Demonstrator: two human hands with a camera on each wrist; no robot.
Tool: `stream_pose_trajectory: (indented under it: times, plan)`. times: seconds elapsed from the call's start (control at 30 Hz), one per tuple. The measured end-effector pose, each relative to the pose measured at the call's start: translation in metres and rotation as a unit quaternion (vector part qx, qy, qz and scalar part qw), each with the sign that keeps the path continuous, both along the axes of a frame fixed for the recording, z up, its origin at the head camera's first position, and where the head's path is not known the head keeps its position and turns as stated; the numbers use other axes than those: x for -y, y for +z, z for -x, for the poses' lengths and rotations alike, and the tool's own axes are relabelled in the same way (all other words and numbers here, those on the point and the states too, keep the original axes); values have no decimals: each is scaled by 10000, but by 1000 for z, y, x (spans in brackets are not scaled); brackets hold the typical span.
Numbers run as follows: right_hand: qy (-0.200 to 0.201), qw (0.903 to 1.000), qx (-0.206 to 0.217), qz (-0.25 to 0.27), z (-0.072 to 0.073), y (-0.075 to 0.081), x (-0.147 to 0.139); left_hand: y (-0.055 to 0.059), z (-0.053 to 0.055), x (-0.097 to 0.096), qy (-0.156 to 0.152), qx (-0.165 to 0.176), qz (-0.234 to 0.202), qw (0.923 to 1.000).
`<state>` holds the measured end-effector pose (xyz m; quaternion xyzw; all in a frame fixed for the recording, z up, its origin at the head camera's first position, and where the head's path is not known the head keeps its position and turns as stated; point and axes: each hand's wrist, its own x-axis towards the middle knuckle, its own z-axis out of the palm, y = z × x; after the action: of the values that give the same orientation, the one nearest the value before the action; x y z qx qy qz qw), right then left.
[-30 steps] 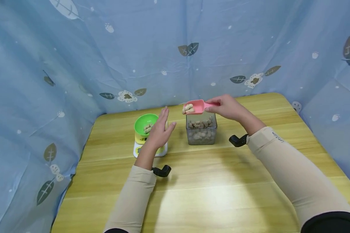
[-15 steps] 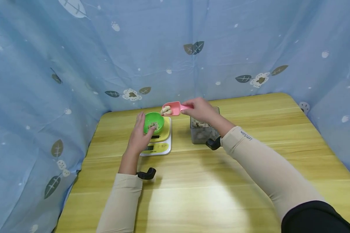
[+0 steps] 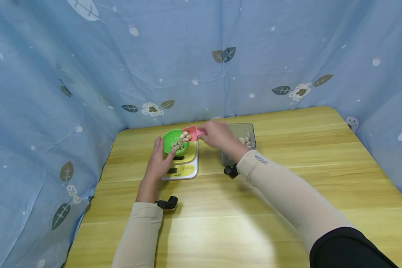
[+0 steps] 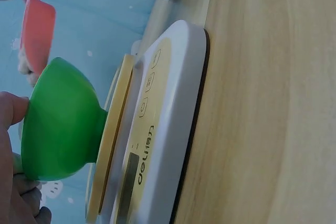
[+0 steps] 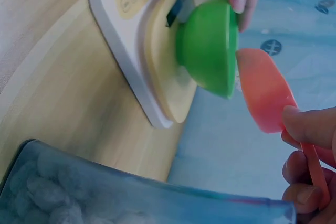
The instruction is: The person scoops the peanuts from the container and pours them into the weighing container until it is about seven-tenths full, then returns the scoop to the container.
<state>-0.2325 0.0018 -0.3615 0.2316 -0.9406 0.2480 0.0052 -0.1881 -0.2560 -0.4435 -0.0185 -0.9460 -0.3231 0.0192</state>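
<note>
My right hand [image 3: 216,134] pinches a pink scoop [image 5: 265,90] by its handle. Peanuts [image 3: 185,136] lie in the scoop, whose front edge overlaps the right rim of a green bowl [image 4: 63,124]. That bowl stands on the round yellow platform of a kitchen scale [image 3: 182,171] and has some peanuts [image 3: 176,146] inside. My left hand [image 3: 158,160] holds the bowl from the left and front, with the thumb at its rim and the fingers along the far side. In the left wrist view the scoop [image 4: 39,32] tilts toward the bowl.
A clear grey plastic box [image 3: 227,159] with peanuts [image 3: 245,140] stands to the right of the scale, partly behind my right hand and wrist. Wooden tabletop [image 3: 221,219] stretches in front. A blue patterned curtain [image 3: 187,56] hangs behind the table's back edge.
My right hand has carried the loaded scoop left from over the box to the bowl's rim. My left hand has moved from in front of the scale to the bowl and taken hold of it.
</note>
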Motion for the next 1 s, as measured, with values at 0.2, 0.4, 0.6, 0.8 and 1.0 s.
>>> stream_pose_trajectory:
  times: [0.2, 0.4, 0.6, 0.8, 1.0]
  plan:
    - [110, 9973, -579, -446, -4, -3, 9, -2, -1, 1, 74, 65, -86, 9999]
    - [248, 9870, -1213, -1021, -8, -2, 14, -1, -1, 1, 109, 40, -135, 9998]
    - [377, 9659, -2196, -1316, -11, -3, 14, -1, -2, 0, 104, 50, -218, 9997]
    - [358, 9663, -2232, -1231, -11, -1, 9, -2, -2, -1, 138, 61, -263, 9995]
    - [227, 9793, -1888, -701, -12, 9, -11, 5, -3, -2, 147, -27, -226, 9996]
